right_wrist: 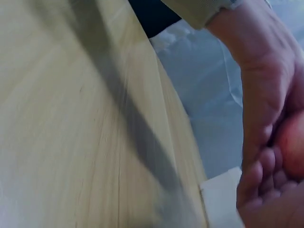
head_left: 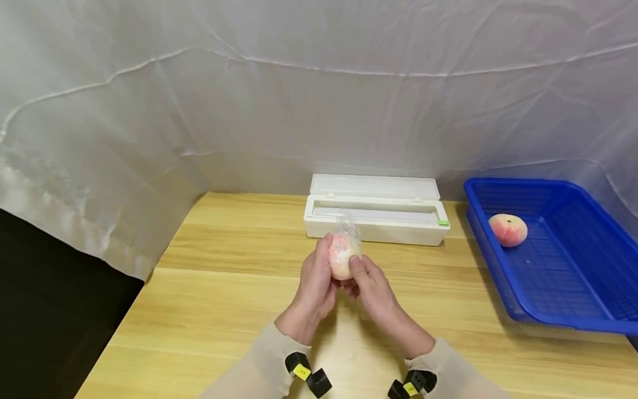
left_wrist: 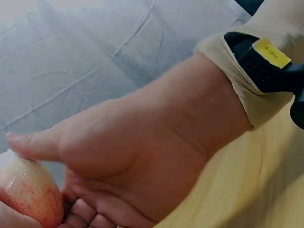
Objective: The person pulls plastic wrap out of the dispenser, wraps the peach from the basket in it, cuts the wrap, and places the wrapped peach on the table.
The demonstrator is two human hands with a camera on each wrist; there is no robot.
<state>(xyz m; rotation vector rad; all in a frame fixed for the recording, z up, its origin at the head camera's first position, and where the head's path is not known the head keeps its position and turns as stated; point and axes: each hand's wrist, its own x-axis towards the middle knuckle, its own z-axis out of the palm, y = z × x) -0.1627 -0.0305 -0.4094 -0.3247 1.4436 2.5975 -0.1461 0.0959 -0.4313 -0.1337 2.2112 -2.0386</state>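
A pale pink-and-cream peach (head_left: 343, 260) is held between both hands, above the table in front of a white box. Clear plastic film (head_left: 348, 224) clings shiny to it and bunches up loosely at its far end. My left hand (head_left: 315, 277) grips the peach from the left, the thumb along its upper side. From the lower right, my right hand (head_left: 375, 285) holds it with the thumb pressed on its near side. In the left wrist view the wrapped peach (left_wrist: 35, 194) shows at the lower left; in the right wrist view the peach (right_wrist: 292, 145) is partly cut off.
Behind the hands stands the long white film dispenser box (head_left: 374, 233), its lid (head_left: 374, 185) raised. A blue plastic basket (head_left: 518, 310) on the right contains another peach (head_left: 508, 230). Pale cloth (head_left: 324, 111) hangs behind the wooden table (head_left: 214, 310).
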